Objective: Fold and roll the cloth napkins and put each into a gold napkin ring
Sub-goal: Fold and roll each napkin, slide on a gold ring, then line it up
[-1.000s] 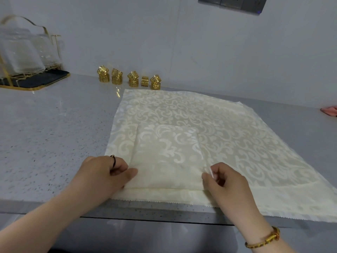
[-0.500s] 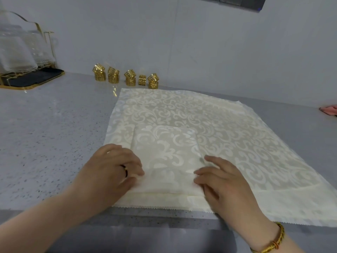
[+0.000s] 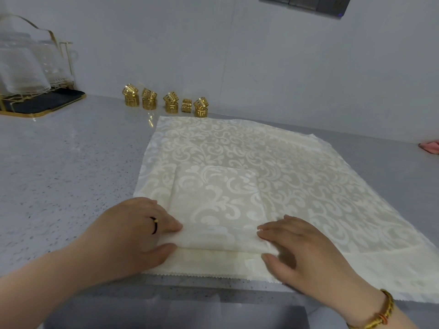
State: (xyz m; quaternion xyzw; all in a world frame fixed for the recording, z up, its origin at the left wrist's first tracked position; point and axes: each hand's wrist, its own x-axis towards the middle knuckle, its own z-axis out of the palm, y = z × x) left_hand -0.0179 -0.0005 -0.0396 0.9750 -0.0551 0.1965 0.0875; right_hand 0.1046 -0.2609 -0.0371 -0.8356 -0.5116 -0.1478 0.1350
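Grey counter [image 3: 59,174] carries a cream spread cloth [image 3: 308,167], folded napkin [image 3: 218,200] on its near-left part. Now the left hand [image 3: 133,236] and right hand [image 3: 301,252] each pinch the napkin's near edge, thumbs beneath; gold napkin rings [image 3: 166,102] stand past the cloth's far-left corner.

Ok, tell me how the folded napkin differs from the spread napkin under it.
The folded napkin is a small layered rectangle; the spread napkin is a wide open sheet. The folded napkin lies on top, the spread napkin flat on the counter. The folded napkin's near edge is pinched up by the left hand and right hand; the spread napkin is not gripped. Both share a cream scroll pattern.
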